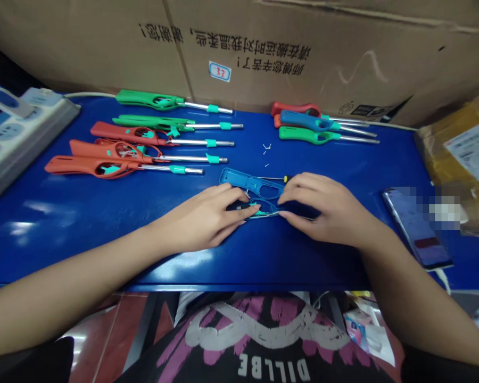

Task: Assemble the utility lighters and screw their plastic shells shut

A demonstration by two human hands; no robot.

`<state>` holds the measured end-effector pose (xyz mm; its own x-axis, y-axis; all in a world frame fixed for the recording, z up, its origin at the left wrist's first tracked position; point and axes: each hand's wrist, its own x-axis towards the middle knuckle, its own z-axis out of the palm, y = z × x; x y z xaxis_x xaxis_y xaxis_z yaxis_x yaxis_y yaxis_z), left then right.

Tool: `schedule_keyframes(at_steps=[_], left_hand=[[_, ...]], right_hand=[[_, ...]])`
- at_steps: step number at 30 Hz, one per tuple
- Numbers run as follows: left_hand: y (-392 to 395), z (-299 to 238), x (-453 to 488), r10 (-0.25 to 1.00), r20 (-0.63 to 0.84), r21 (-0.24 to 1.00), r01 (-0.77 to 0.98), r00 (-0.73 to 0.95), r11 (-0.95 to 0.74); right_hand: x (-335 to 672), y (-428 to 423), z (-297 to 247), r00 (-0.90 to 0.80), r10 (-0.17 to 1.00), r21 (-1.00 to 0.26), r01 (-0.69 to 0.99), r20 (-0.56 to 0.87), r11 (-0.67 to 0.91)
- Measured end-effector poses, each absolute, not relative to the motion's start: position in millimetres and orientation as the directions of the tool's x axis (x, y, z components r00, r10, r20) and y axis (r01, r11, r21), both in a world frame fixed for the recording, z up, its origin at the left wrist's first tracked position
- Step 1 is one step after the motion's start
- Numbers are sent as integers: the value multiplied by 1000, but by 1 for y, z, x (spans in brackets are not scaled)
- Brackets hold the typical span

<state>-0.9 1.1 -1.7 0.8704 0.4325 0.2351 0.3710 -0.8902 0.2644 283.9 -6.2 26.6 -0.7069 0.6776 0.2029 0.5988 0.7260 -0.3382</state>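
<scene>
In the head view, my left hand (207, 215) grips an opened blue gas lighter half (269, 201) low over the table, thumb and fingers close to its teal trigger (255, 206). My right hand (327, 210) has its thumb and fingers closed around the other end of that half, by the metal tube, which my fingers partly cover. Just behind lies the loose blue shell half (236, 178), its hollow side up. A thin screwdriver (269, 178) rests behind the shell, its handle partly hidden by my right hand. Several tiny screws (267, 147) are scattered farther back.
Several green and red lighters (143, 133) lie in a row at back left; more lighters (307, 121) lie at back right. A cardboard box (104, 48) walls the rear. A power strip (19, 133) stands at left, a phone (417, 229) and taped parcel (459, 138) at right.
</scene>
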Motion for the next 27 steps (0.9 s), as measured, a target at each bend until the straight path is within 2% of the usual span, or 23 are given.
schedule_keyframes(at_steps=[2,6,12,17,19,22,27], left_hand=[[1,-1,-1,433,234,264,372,870,-890],[1,-1,-2,443,235,261,383,865,-886],[0,0,0,452,235,207,410,861,-888],[-2,0,1,463,240,183,429,853,-885],[-2,-1,0,463,236,182,429,854,-885],[-2,-1,0,463,233,187,428,855,-884],[0,0,-1,469,223,209,428,855,-879]], right_hand=[[294,-4,33,-680,725,-402,636,111,658],[305,-1,35,-683,729,-417,674,-37,610],[302,-2,28,-726,685,-354,626,61,695],[299,-8,28,-765,639,-99,631,87,769],[297,-10,29,-778,623,-36,622,85,782],[294,-11,27,-795,601,-22,601,85,799],[297,-8,26,-781,621,-92,615,69,783]])
